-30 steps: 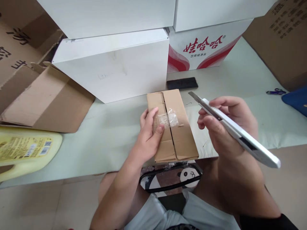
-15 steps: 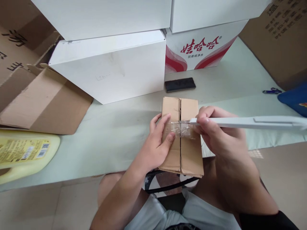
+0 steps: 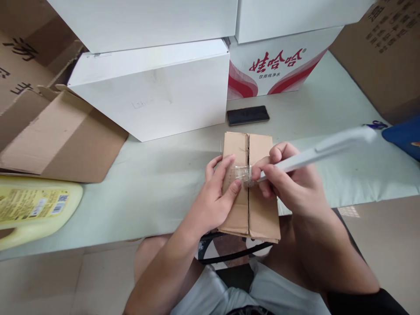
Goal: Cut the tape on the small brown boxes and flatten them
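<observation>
Head camera: left hand point(image 3: 216, 194) is clasping the box point(image 3: 264, 218), right hand point(image 3: 297, 186) is gripping the knife point(image 3: 315, 153) over the tape point(image 3: 242, 173); cutting shallowly seems wise.

Pale blue-grey shorts point(image 3: 285, 291) — a black sleeve point(image 3: 356, 302)

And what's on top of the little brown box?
Clear tape and the left hand are on the brown box. The right hand holds a white tool over it. Fingers cover the tape's right end, so I can't see that.
</observation>
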Demonstrator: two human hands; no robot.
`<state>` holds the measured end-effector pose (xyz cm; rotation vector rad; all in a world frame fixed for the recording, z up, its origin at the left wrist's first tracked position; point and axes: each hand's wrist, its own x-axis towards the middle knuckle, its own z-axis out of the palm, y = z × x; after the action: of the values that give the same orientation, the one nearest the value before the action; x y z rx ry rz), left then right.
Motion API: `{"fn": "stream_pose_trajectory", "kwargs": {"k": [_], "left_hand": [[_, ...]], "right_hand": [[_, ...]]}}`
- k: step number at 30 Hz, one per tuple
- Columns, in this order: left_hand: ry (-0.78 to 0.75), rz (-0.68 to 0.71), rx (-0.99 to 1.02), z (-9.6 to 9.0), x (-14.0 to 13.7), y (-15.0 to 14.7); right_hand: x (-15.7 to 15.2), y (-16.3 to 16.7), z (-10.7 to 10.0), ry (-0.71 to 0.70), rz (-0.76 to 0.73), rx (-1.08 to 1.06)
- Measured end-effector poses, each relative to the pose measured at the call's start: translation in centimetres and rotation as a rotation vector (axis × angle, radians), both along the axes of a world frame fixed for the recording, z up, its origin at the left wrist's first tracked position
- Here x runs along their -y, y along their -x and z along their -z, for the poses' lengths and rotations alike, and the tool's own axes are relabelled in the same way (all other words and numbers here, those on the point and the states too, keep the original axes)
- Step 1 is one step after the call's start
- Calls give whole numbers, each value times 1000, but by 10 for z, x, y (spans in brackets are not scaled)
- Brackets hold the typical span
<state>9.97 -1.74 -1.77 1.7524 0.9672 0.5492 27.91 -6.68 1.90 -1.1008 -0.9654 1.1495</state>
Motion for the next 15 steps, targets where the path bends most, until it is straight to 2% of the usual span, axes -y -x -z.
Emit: {"fn": "stream_pose_trajectory", "kwargs": {"k": [6,15], "left_hand": [[-6,-9,4,0,-1,-1],[-29,-14,7,2,-2,0]], "right_hand": [[-3,-1,1,-30,2,49],[2,-8,13,-75,5,356]]}}
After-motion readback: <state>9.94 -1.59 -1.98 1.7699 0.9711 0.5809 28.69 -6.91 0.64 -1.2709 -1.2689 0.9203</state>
